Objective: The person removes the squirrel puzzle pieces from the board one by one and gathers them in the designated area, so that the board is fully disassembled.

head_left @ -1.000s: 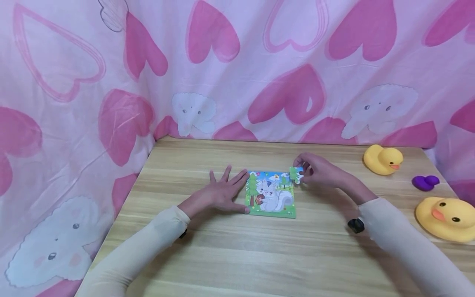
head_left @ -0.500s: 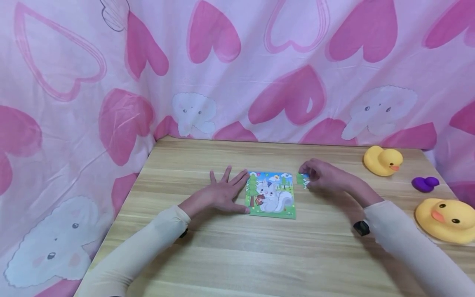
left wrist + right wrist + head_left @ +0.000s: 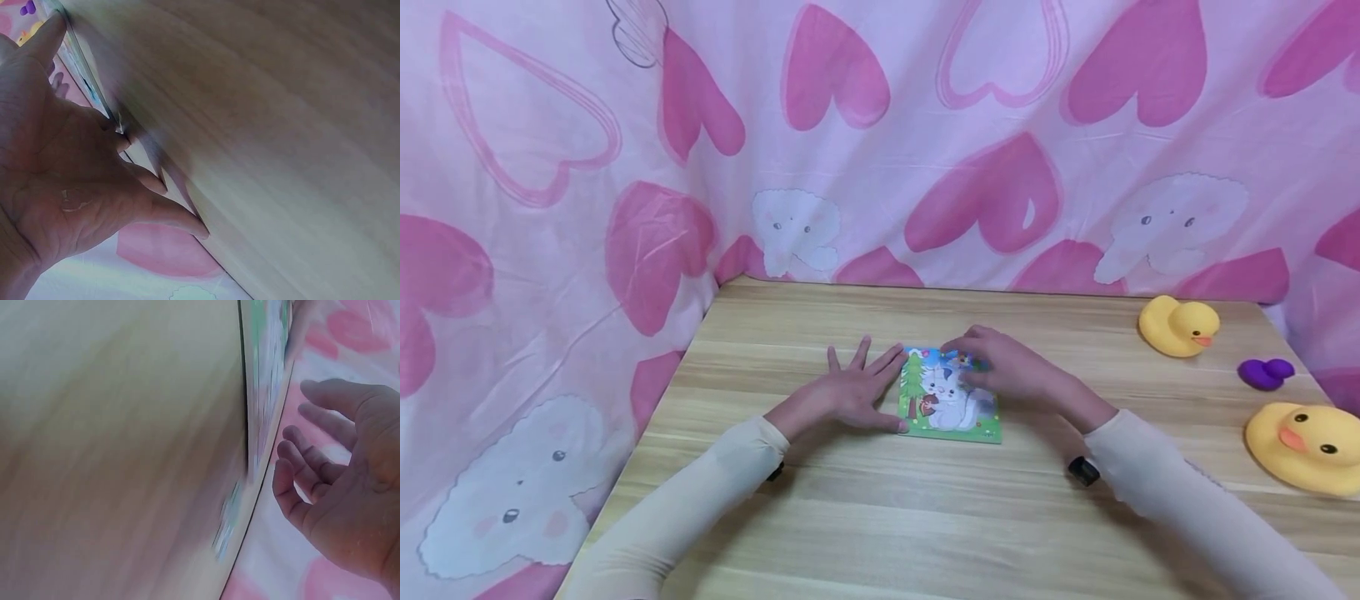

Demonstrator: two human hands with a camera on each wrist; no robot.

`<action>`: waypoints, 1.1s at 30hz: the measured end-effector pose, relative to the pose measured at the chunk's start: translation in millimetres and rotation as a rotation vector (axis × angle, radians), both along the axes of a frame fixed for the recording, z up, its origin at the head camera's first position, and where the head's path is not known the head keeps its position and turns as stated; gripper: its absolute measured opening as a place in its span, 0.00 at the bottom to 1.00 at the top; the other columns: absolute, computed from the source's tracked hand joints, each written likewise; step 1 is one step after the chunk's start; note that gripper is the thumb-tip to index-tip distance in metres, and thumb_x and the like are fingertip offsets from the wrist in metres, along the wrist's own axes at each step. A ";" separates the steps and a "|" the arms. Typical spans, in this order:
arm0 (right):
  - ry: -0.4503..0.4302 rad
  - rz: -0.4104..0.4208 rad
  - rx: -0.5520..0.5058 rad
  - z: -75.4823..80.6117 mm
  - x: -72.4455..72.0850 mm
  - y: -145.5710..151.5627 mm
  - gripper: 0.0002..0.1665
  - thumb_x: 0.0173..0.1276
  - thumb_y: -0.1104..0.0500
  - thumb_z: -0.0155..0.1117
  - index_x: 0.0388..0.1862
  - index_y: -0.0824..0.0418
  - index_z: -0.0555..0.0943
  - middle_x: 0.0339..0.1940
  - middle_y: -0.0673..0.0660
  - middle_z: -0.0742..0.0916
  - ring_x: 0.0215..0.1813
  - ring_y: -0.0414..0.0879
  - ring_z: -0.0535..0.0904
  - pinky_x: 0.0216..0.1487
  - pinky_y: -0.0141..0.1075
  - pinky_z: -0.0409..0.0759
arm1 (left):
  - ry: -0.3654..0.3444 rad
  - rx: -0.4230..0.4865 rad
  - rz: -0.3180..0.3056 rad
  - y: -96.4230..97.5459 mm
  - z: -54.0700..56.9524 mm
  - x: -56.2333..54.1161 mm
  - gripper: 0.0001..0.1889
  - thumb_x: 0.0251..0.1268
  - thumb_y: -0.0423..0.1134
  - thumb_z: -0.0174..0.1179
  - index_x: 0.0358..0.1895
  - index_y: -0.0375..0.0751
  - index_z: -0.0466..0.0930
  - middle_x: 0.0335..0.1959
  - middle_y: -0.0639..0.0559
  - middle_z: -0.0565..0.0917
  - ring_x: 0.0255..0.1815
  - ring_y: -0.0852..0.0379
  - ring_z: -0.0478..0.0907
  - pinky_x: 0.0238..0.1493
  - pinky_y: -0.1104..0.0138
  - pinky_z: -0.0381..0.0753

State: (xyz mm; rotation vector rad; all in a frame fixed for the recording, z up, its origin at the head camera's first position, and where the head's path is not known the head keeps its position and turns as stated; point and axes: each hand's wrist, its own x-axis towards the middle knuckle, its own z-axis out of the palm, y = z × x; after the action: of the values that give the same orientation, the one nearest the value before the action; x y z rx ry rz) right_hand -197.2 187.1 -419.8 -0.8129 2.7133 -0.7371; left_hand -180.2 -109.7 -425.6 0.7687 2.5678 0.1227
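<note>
A small square jigsaw puzzle point(image 3: 951, 417) with a picture of a white squirrel lies flat on the table. My left hand point(image 3: 853, 392) spreads its fingers along the left side, its thumb and fingertips at the puzzle's edge. Over the upper right part of the picture is my right hand point(image 3: 1007, 365), hiding that corner in the head view. The right wrist view shows this hand with loosely bent fingers point(image 3: 312, 469) and nothing between them. There, a loose jigsaw piece point(image 3: 228, 519) lies on the wood beside the puzzle; in the head view my hand hides it.
At the right side of the wooden table point(image 3: 865, 517) stand a yellow rubber duck point(image 3: 1176, 327), a small purple duck point(image 3: 1264, 374) and a bigger yellow duck point(image 3: 1303, 450). A pink heart-patterned cloth point(image 3: 880, 167) hangs behind the table's back and left edges.
My right hand has let go of the jigsaw piece, set down right of the puzzle, and moved left over the picture. My left hand has stayed in place.
</note>
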 end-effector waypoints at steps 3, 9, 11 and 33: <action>0.026 0.052 0.041 -2.3 2.4 -11.7 0.31 0.74 0.55 0.72 0.74 0.45 0.79 0.59 0.55 0.83 0.57 0.49 0.79 0.58 0.45 0.83 | 0.007 -0.004 -0.002 -0.1 -0.1 0.4 0.62 0.62 0.81 0.55 0.88 0.59 0.32 0.91 0.60 0.32 0.89 0.30 0.27 0.71 0.16 0.32; 0.104 0.128 0.088 -9.1 0.4 -23.0 0.30 0.74 0.57 0.70 0.74 0.49 0.80 0.55 0.56 0.80 0.49 0.45 0.75 0.49 0.37 0.80 | 0.013 -0.001 -0.008 -0.6 -3.3 0.3 0.62 0.62 0.82 0.54 0.88 0.59 0.31 0.91 0.61 0.32 0.89 0.30 0.27 0.71 0.15 0.33; 0.089 0.121 0.090 -8.8 -1.0 -25.0 0.29 0.74 0.57 0.71 0.73 0.48 0.81 0.56 0.56 0.80 0.50 0.45 0.75 0.51 0.38 0.81 | 0.016 0.001 -0.006 -0.8 -3.7 0.6 0.62 0.62 0.82 0.54 0.88 0.59 0.31 0.91 0.61 0.33 0.89 0.30 0.27 0.71 0.15 0.33; -0.008 -0.020 -0.014 -10.8 -4.6 -24.7 0.32 0.70 0.61 0.74 0.72 0.55 0.77 0.62 0.55 0.81 0.61 0.50 0.81 0.68 0.52 0.83 | 0.002 0.007 0.006 -1.1 -5.0 -0.5 0.62 0.61 0.83 0.55 0.88 0.62 0.31 0.90 0.62 0.31 0.89 0.32 0.24 0.71 0.16 0.30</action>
State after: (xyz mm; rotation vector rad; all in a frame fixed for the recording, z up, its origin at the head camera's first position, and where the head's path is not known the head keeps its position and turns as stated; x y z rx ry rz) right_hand -201.8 162.4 -430.5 -0.7852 2.7166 -0.7628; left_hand -180.7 -110.8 -430.6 0.7643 2.5734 0.1325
